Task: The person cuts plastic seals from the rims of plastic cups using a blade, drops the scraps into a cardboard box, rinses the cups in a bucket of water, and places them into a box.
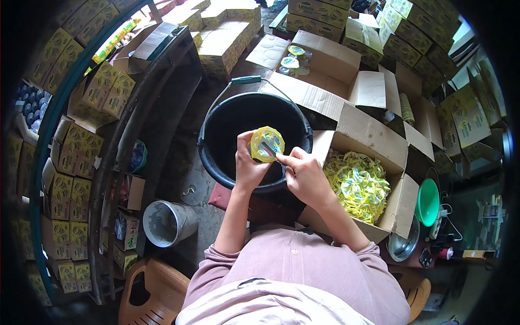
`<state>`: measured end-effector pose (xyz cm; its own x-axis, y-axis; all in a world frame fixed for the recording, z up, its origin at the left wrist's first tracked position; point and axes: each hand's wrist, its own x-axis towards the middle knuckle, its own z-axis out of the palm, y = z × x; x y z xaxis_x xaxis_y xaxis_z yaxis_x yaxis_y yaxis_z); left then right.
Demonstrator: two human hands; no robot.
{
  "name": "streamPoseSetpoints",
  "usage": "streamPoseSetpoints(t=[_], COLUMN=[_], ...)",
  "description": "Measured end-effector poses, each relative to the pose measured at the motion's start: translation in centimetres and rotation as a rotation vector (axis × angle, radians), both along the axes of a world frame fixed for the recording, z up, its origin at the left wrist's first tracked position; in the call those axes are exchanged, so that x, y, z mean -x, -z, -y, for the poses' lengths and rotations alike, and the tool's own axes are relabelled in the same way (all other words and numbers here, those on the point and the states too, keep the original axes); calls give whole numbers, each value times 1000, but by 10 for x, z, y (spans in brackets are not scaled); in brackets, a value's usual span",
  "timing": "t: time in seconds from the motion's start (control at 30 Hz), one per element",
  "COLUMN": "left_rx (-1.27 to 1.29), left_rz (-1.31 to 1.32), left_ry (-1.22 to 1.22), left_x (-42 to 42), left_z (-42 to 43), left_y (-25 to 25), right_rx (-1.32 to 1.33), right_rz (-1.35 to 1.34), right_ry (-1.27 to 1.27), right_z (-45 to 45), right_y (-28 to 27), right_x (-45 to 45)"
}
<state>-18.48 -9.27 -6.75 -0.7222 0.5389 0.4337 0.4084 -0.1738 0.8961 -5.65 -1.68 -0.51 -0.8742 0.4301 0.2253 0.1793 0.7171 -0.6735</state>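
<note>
Over a large black bucket (214, 165), my left hand (248, 169) grips a plastic cup (269, 136) with a yellow printed lid, which faces up toward me. The fingers wrap round its left side. My right hand (306, 172) pinches a small knife (267, 147), whose short grey blade lies against the lid; most of the handle is hidden in the fingers. To the right of my right hand, a cardboard box (403, 203) holds a heap of yellow lid strips (357, 187).
Behind the bucket, an open carton (341, 65) contains several lidded cups (291, 62). A grey pail (170, 223) stands at the left, near a brown plastic chair (157, 287). A green bowl (428, 201) is at the right. Stacked yellow cartons (70, 208) fill the left shelves.
</note>
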Motion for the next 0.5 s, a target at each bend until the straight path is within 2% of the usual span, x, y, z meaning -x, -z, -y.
streamPoseSetpoints(t=[0.17, 0.37, 0.43, 0.5], left_rx=[9, 102, 327, 511], left_rz=[63, -50, -155, -218], left_ry=[-15, -101, -188, -233], left_x=[3, 6, 4, -6], left_z=[-1, -1, 1, 3], left_y=[6, 14, 12, -2], right_rx=[74, 278, 689, 959], right_rz=[-83, -303, -487, -601], right_ry=[39, 388, 449, 466], right_z=[0, 4, 2, 4], right_y=[-2, 18, 48, 57], right_x=[-12, -56, -80, -107])
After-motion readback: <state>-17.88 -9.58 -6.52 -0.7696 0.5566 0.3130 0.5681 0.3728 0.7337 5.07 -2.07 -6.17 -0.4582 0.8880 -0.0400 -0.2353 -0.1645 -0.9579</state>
